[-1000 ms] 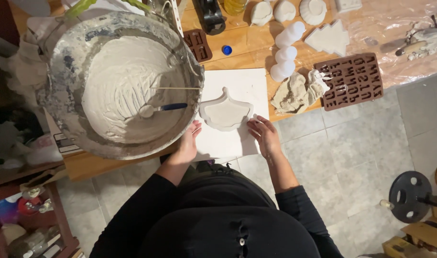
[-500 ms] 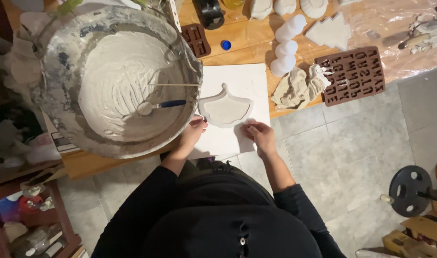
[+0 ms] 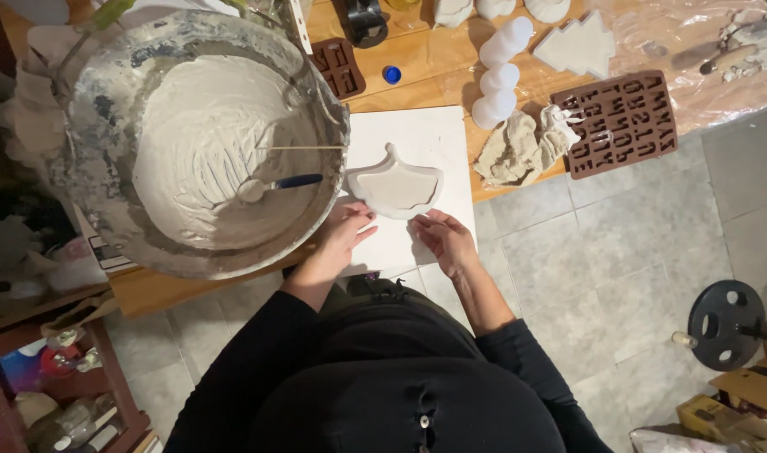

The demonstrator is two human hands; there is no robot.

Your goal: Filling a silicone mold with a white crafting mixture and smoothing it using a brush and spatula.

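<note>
The leaf-shaped mould (image 3: 396,188) is sitting on a white board (image 3: 417,138), filled level with pale grey plaster, and that board is lying on a wooden tabletop (image 3: 425,63) with its near edge sticking out over a grey tiled floor (image 3: 618,252). The left hand (image 3: 346,231) is resting on the board just at the mould's near left edge, fingers loosely together and touching the rim, not pinching anything. The right hand (image 3: 446,239) is lying flat at the mould's near right edge, fingers slightly spread, tips against it.

Left of the mould a big, crusty mixing bowl (image 3: 90,151) is holding more of the wet mix, with a blue-handled spoon (image 3: 279,184) lying in it and a thin stick (image 3: 300,148) across the rim. Right of the mould a crumpled beige rag (image 3: 518,149) is lying, and past it a brown silicone letter tray (image 3: 623,122). Beyond the mould there are white round casts (image 3: 501,80), a white tree-shaped cast (image 3: 578,46), a small blue cap (image 3: 392,74) and a second brown tray (image 3: 337,67). Far right of the mould, clear plastic sheeting (image 3: 694,33) is covering the tabletop. Down on the floor to the right a dark weight plate (image 3: 723,323) is lying.
</note>
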